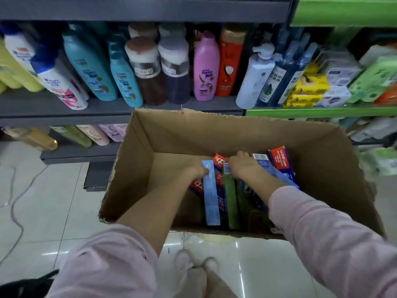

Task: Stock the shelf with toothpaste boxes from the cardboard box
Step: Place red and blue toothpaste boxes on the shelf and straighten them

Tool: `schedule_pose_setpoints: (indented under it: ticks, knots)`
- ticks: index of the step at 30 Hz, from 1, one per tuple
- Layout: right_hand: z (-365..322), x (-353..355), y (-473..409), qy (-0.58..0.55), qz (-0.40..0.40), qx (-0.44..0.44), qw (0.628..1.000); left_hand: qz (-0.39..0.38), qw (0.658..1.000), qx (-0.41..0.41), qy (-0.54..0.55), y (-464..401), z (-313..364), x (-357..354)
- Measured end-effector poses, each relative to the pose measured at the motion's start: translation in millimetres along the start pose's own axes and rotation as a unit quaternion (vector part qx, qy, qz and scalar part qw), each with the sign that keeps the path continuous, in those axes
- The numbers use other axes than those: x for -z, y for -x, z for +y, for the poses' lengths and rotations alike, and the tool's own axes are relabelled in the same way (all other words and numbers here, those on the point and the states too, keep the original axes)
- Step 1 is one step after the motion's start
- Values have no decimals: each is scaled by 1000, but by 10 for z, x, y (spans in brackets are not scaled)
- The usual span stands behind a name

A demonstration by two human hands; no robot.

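While both arms reach down into the cardboard box (322, 179) on the tiled floor, the person is at the picking-up step: nothing has left the box yet. The left hand (198, 168) lies against the light blue toothpaste box (211, 201), fingers bent over its far end, though I cannot tell how firm that hold is. The right hand (241, 166) is curled down over the green toothpaste box (233, 203) and the red ones behind it; its fingertips are hidden, so the grip is uncertain. All the toothpaste boxes crowd the right half of the cardboard box, with its left half bare. The grey shelf (64, 108) of shampoo bottles (90, 67) runs just beyond the far wall of the cardboard box. Next, I'd judge, comes closing on a few boxes and lifting them clear of that wall.
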State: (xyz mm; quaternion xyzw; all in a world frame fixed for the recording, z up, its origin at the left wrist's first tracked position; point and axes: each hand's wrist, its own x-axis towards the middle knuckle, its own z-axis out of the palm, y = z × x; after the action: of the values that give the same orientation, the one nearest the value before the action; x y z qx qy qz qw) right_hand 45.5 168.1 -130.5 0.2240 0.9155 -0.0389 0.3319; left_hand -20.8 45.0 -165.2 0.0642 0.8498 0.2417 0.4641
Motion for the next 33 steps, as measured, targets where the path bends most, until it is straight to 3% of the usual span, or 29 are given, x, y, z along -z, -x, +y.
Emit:
schedule_pose_setpoints:
  ticks: [5, 12, 14, 17, 20, 24, 27, 33]
  knots:
    - [-140, -63, -290, 23, -36, -46, 998, -43, 999, 31, -15, -83, 31, -226]
    - [-290, -297, -436, 59, -9, -91, 994, -3, 999, -10, -40, -230, -74, -149]
    - [-315, -251, -409, 16, 10, -78, 997, 26, 999, -22, 3, -198, -139, -17]
    - [-304, -98, -280, -150, 71, -13, 986, 56, 997, -29, 48, -99, -180, 174]
    - [-248, 105, -50, -310, 102, 67, 943, 71, 993, -52, 83, 52, -132, 342]
    - [-209, 392, 228, -467, 146, 100, 866, 84, 980, -87, 160, 374, -25, 493]
    - [-271, 574, 425, -541, 166, 142, 812, 122, 960, -123, 219, 669, 93, 631]
    - [-414, 1135, 883, -673, 183, 217, 683, 214, 918, -235, 239, 1343, 272, 1053]
